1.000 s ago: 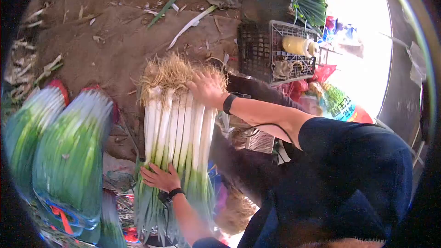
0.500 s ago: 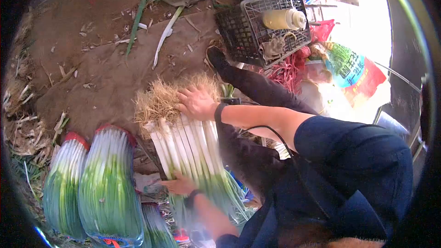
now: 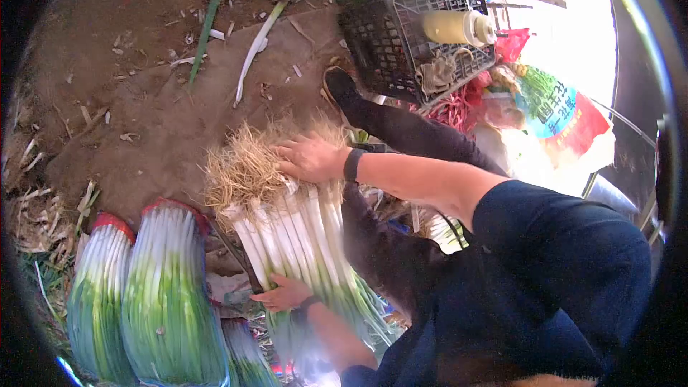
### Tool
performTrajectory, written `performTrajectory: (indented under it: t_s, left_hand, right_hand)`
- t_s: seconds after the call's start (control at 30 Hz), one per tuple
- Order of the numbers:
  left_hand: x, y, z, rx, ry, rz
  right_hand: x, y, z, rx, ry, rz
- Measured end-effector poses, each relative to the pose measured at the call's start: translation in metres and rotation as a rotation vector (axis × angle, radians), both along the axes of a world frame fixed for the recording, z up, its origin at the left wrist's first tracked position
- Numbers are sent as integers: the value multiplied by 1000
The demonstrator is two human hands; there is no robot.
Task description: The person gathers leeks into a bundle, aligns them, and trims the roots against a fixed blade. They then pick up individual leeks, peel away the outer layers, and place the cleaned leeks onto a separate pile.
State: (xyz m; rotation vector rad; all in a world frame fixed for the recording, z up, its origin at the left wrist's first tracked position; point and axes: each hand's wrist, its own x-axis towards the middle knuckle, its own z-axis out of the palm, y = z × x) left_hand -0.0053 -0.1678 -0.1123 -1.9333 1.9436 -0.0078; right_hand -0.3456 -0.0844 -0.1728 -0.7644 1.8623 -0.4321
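A broad bunch of large green onions point(image 3: 297, 233) lies in front of me, white stems in the middle and a tangle of straw-coloured roots point(image 3: 244, 161) at the upper end. My right hand point(image 3: 312, 158) rests across the root end, fingers spread and pressed lightly on it. Lower down, my left hand point(image 3: 285, 294) lies against the left side of the bunch where white turns to green, its fingers stretched out. The green leaves run below the left forearm and partly behind it. Each wrist wears a dark band.
Wrapped green onion bundles point(image 3: 168, 294) with red bands stand at the left. A black crate point(image 3: 380, 46) holds a pale yellow bottle point(image 3: 451, 27) and a glove. Printed bags point(image 3: 562, 115) lie at the right. Loose leaves and trimmings litter the brown ground point(image 3: 136, 107).
The view has shifted slightly, moving the crate to the right in the frame. Both hands stay at nearly the same spots on the bunch, the left slightly further right.
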Motion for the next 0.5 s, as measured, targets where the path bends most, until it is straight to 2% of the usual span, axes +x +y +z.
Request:
performTrajectory:
  t_s: [0.07,0.13,0.2,0.23,0.3,0.33,0.37,0.43,0.47,0.5]
  left_hand:
    - [0,-2,13,43,-56,10]
    - [-8,-2,-5,54,-67,53]
    - [14,2,-4,-23,-86,-126]
    - [24,0,1,-21,-106,-133]
    - [15,3,-3,-17,-70,-121]
    - [13,3,0,-13,-48,-120]
    - [11,-1,4,-19,-52,-115]
    - [6,-2,4,78,-27,38]
    - [16,0,-1,56,-4,10]
    - [19,1,-2,60,23,17]
  right_hand:
    - [-5,-1,7,48,-43,49]
    - [-34,-21,6,65,-40,130]
    - [-38,-50,14,-133,-39,-260]
    - [-22,-63,10,-129,-58,-269]
    - [1,-91,-6,-125,-191,-105]
    - [5,-98,-10,-51,-179,131]
    - [9,-97,-11,-57,-182,136]
    - [2,-84,-2,-114,-179,153]
    - [2,-79,1,-100,-92,289]
    - [7,-75,2,-128,-70,196]
